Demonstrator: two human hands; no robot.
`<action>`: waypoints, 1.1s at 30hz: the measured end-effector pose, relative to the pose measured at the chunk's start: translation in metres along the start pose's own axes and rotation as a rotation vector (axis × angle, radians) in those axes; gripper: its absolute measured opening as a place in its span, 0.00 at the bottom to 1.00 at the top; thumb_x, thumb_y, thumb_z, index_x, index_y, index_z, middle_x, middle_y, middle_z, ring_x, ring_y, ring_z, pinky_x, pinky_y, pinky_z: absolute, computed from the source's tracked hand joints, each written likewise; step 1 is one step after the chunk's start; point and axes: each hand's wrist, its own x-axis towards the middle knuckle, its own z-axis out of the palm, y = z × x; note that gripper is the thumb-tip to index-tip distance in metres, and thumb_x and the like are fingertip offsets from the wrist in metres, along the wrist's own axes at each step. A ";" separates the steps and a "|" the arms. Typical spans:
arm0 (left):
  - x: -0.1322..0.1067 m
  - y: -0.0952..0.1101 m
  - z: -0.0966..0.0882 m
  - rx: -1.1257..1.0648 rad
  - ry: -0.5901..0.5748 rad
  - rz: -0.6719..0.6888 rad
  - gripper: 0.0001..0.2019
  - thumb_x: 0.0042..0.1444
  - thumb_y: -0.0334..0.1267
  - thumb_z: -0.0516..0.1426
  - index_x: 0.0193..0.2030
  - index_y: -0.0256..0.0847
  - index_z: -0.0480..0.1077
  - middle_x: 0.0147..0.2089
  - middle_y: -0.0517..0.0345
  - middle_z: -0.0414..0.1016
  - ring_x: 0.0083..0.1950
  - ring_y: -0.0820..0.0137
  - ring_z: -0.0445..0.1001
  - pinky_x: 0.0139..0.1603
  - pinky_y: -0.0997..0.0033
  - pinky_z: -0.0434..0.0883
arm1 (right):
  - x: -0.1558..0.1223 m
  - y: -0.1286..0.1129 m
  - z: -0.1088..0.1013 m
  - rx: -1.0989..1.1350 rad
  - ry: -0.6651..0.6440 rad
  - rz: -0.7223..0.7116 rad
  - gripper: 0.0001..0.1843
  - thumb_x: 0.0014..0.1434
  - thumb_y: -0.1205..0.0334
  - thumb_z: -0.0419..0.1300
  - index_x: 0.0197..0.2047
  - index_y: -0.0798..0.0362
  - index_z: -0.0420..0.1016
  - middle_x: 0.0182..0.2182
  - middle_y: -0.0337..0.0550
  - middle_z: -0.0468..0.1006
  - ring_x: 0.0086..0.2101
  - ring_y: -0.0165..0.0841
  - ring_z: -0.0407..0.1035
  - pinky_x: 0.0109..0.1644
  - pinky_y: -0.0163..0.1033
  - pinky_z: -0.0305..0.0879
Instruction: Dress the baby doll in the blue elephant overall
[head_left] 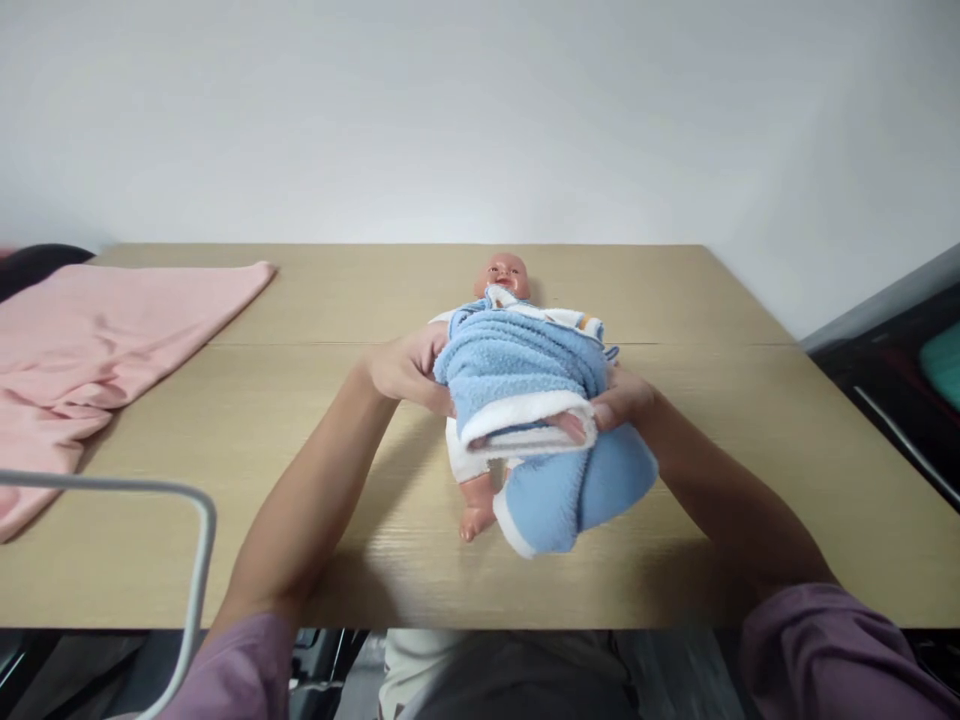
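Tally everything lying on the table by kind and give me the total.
Baby doll: 1
Blue towel: 1, wrapped round the doll, gripped by the left hand and right hand
Pink cloth: 1
Total: 3

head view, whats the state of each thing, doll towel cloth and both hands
doll: on its back, wrapped in the blue towel, head and one foot bare
blue towel: wound around the doll, lower end loose
pink cloth: rumpled, flat on the table, untouched
left hand: gripping the towel's side
right hand: thumb pinching the white hem
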 end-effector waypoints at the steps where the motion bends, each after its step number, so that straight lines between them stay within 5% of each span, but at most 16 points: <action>1: 0.000 0.002 0.002 -0.029 -0.027 -0.016 0.36 0.35 0.79 0.72 0.16 0.47 0.70 0.19 0.53 0.70 0.29 0.56 0.78 0.37 0.54 0.84 | 0.000 -0.001 0.001 0.009 0.006 0.019 0.48 0.39 0.27 0.83 0.54 0.52 0.87 0.47 0.50 0.90 0.58 0.56 0.83 0.69 0.58 0.78; 5: -0.005 0.009 0.007 -0.156 0.063 -0.032 0.34 0.36 0.75 0.73 0.19 0.45 0.69 0.23 0.53 0.71 0.28 0.59 0.75 0.37 0.53 0.83 | 0.003 -0.012 0.006 -0.092 0.008 -0.020 0.50 0.37 0.34 0.87 0.59 0.50 0.85 0.51 0.48 0.90 0.65 0.56 0.78 0.76 0.58 0.71; 9: -0.010 0.014 0.013 -0.275 0.150 0.045 0.27 0.42 0.63 0.77 0.32 0.43 0.76 0.32 0.52 0.78 0.35 0.58 0.79 0.39 0.58 0.82 | 0.004 -0.022 0.015 -0.134 0.343 -0.149 0.34 0.57 0.46 0.80 0.64 0.48 0.84 0.58 0.47 0.89 0.67 0.52 0.77 0.78 0.56 0.70; 13: -0.010 0.025 0.031 -0.115 0.189 0.001 0.23 0.54 0.52 0.77 0.49 0.41 0.81 0.45 0.52 0.84 0.48 0.58 0.83 0.52 0.62 0.82 | 0.001 -0.029 0.026 -0.203 0.543 -0.200 0.26 0.62 0.51 0.74 0.61 0.49 0.86 0.56 0.47 0.90 0.65 0.51 0.79 0.79 0.55 0.69; 19: -0.020 0.038 0.067 -0.096 0.348 -0.139 0.27 0.55 0.52 0.77 0.55 0.39 0.81 0.52 0.50 0.86 0.55 0.56 0.84 0.55 0.62 0.80 | -0.004 -0.030 0.039 -0.394 0.488 -0.142 0.13 0.66 0.55 0.70 0.52 0.48 0.89 0.54 0.44 0.91 0.63 0.49 0.80 0.79 0.55 0.67; 23: -0.029 0.033 0.090 -0.074 0.531 -0.247 0.26 0.55 0.48 0.73 0.56 0.37 0.78 0.53 0.46 0.86 0.53 0.54 0.84 0.54 0.59 0.81 | -0.008 -0.021 0.039 -0.433 0.486 -0.072 0.15 0.65 0.56 0.70 0.54 0.47 0.89 0.57 0.45 0.90 0.65 0.51 0.79 0.80 0.56 0.67; 27: -0.033 0.024 0.122 0.019 0.727 -0.242 0.30 0.53 0.41 0.69 0.64 0.40 0.73 0.65 0.45 0.81 0.66 0.48 0.79 0.65 0.55 0.78 | -0.017 -0.008 0.041 -0.435 0.483 0.007 0.23 0.65 0.54 0.73 0.62 0.48 0.86 0.62 0.48 0.88 0.67 0.51 0.78 0.81 0.57 0.67; 33: -0.050 0.022 0.171 0.010 0.891 -0.335 0.17 0.62 0.41 0.63 0.56 0.43 0.69 0.48 0.58 0.78 0.49 0.61 0.78 0.51 0.63 0.74 | -0.032 0.007 0.056 -0.472 0.393 0.098 0.26 0.67 0.50 0.72 0.66 0.48 0.84 0.65 0.49 0.86 0.68 0.53 0.77 0.79 0.59 0.68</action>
